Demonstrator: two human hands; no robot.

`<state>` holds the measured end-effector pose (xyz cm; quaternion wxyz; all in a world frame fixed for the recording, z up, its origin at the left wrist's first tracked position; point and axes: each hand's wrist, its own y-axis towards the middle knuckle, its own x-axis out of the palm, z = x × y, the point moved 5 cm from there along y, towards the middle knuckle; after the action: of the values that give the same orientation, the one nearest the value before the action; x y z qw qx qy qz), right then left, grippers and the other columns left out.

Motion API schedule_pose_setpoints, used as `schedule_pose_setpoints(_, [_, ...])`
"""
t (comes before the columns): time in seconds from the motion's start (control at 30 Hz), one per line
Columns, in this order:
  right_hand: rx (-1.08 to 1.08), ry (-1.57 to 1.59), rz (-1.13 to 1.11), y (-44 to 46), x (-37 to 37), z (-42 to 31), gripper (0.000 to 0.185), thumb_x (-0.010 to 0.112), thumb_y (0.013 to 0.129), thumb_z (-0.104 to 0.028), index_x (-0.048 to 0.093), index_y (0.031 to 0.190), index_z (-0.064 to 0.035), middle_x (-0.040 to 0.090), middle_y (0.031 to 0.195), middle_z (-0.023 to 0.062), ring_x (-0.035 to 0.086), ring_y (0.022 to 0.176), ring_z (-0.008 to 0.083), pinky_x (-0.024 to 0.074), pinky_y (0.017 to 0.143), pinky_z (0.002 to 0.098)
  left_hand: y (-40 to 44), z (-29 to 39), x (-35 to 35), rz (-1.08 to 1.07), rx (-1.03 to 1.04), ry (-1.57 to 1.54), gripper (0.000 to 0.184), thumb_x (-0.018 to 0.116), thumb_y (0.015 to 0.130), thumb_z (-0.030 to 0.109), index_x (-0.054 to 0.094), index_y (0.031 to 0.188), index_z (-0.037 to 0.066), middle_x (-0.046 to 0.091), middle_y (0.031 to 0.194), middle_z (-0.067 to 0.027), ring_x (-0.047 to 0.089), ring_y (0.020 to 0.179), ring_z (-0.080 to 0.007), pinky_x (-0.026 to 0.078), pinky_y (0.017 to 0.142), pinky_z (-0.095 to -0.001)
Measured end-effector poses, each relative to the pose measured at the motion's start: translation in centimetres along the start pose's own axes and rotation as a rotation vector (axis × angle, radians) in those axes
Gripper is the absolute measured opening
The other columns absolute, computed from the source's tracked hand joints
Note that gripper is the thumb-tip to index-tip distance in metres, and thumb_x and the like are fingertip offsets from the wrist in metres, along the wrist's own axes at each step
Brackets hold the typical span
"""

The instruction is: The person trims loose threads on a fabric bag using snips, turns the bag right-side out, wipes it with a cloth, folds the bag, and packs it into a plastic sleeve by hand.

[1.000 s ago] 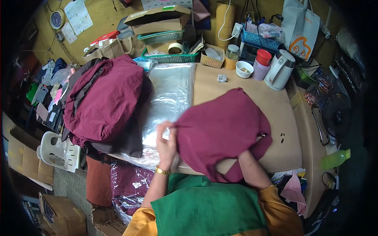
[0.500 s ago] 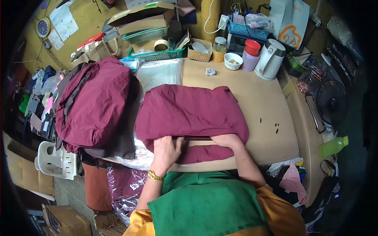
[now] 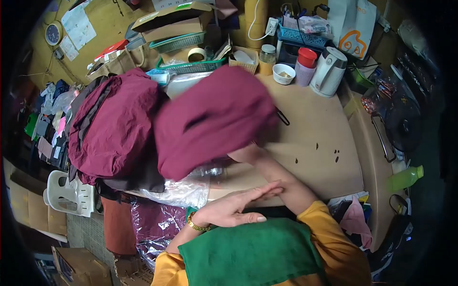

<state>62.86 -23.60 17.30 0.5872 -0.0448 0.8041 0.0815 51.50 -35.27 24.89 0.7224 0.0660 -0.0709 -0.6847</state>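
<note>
A folded maroon garment (image 3: 214, 119) is tilted above the table, its outline blurred by motion. My right hand (image 3: 244, 153) holds it from its near edge, with the fingers hidden beneath the cloth. My left hand (image 3: 238, 206) is off the garment and holds nothing. Its fingers stretch out toward my right forearm, with the thumb apart. Clear plastic bags (image 3: 188, 187) lie partly under the garment. A stack of maroon and dark garments (image 3: 117, 126) rests just to its left.
Along the back stand a green basket (image 3: 191, 67), a white bowl (image 3: 284, 74), a lidded cup (image 3: 304, 71) and an electric kettle (image 3: 329, 71). A yellow-green bottle (image 3: 405, 178) lies at the right. Small dark marks (image 3: 337, 156) dot the tan tabletop (image 3: 315, 124).
The folded garment has risen from the table and turned, its right side swinging away from me. My left hand has come out of its near opening and moved toward my right forearm.
</note>
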Motion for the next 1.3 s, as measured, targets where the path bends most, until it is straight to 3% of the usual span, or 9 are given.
schedule_pose_setpoints(0.1, [0.111,0.533,0.181,-1.6,4.4,2.6,0.037,0.052,0.095,-0.027,0.057,0.123,-0.0035,0.053,0.129,0.0213,0.049,0.123,0.032,0.0363,0.105,0.0391,-2.0,0.2,-1.6,0.003,-0.061,0.208,0.061,0.061,0.095,0.022,0.036,0.145,0.0,0.045,0.143,-0.0197,0.048,0.13,-0.0268,0.039,0.108,-0.0366])
schedule_pose_setpoints(0.2, [0.004,0.19,0.655,-2.7,3.0,2.5,0.049,0.054,0.095,-0.036,0.05,0.129,0.0002,0.055,0.127,0.0228,0.051,0.119,0.0362,0.0364,0.103,0.0434,-5.3,0.8,-3.8,0.13,-0.131,0.073,0.035,0.056,0.096,0.008,0.056,0.131,0.001,0.068,0.109,-0.0112,0.066,0.099,-0.0163,0.054,0.085,-0.028])
schedule_pose_setpoints(0.27, [-0.072,0.407,0.178,-3.8,-1.1,0.1,0.05,0.052,0.096,-0.031,0.048,0.128,0.0066,0.055,0.126,0.0258,0.052,0.118,0.0404,0.0378,0.103,0.0426,-8.5,1.5,-6.5,0.61,-0.287,-0.048,0.02,0.049,0.096,0.001,0.064,0.109,0.001,0.067,0.094,-0.0048,0.065,0.081,-0.0098,0.053,0.066,-0.0215])
schedule_pose_setpoints(0.5, [-0.194,0.463,-0.246,-17.9,-7.5,0.9,0.029,0.067,0.085,-0.018,0.063,0.109,-0.0029,0.067,0.1,0.0175,0.066,0.091,0.0336,0.0503,0.08,0.041,-8.9,-1.4,-8.2,0.707,-0.411,0.743,0.039,0.045,0.083,-0.008,0.06,0.119,-0.004,0.064,0.118,-0.0201,0.061,0.114,-0.0301,0.047,0.099,-0.0364])
schedule_pose_setpoints(0.63, [-0.087,1.057,0.187,-17.6,-12.9,-2.6,0.016,0.062,0.09,-0.008,0.055,0.077,-0.0018,0.056,0.074,0.0033,0.05,0.065,0.0087,0.0412,0.06,0.0245,-6.3,-3.9,-6.2,0.653,-0.391,0.952,0.047,0.052,0.081,0.002,0.051,0.128,-0.008,0.057,0.121,-0.0291,0.054,0.115,-0.0422,0.043,0.101,-0.043])
schedule_pose_setpoints(0.83, [0.143,0.257,-0.025,-10.2,-1.0,-2.5,0.03,0.061,0.091,-0.025,0.062,0.104,0.0023,0.063,0.104,0.0235,0.061,0.096,0.0398,0.0493,0.082,0.0455,-5.4,-7.4,-9.8,0.539,-0.801,1.474,0.032,0.052,0.089,0.026,0.068,0.077,0.001,0.065,0.067,-0.0218,0.064,0.058,-0.0409,0.052,0.055,-0.0486])
schedule_pose_setpoints(1.03, [0.035,-0.187,0.481,-13.6,-13.5,-6.5,0.027,0.061,0.09,-0.026,0.067,0.101,-0.0031,0.065,0.086,0.0231,0.064,0.083,0.0392,0.0503,0.073,0.0463,-6.8,7.0,-5.4,1.054,0.025,1.797,0.02,0.059,0.087,0.019,0.067,0.09,0.001,0.065,0.073,-0.0172,0.063,0.06,-0.0367,0.05,0.057,-0.0457])
schedule_pose_setpoints(1.17, [0.243,0.146,-0.322,-11.0,-3.2,1.1,0.04,0.058,0.091,-0.035,0.063,0.103,0.0024,0.065,0.096,0.0278,0.063,0.092,0.0429,0.0494,0.083,0.0486,-9.2,-4.6,-8.5,0.54,-0.896,1.531,0.038,0.053,0.093,0.034,0.065,0.1,-0.001,0.066,0.075,-0.0202,0.065,0.074,-0.0411,0.052,0.069,-0.048])
schedule_pose_setpoints(1.3, [0.362,0.128,-0.168,-12.7,-2.7,0.8,0.049,0.061,0.089,-0.042,0.059,0.105,0.0043,0.065,0.098,0.027,0.061,0.095,0.0439,0.0471,0.086,0.0486,-7.0,-4.8,-7.6,0.711,-0.895,1.135,0.049,0.058,0.091,0.041,0.057,0.109,-0.005,0.063,0.1,-0.03,0.062,0.094,-0.0449,0.048,0.08,-0.0534])
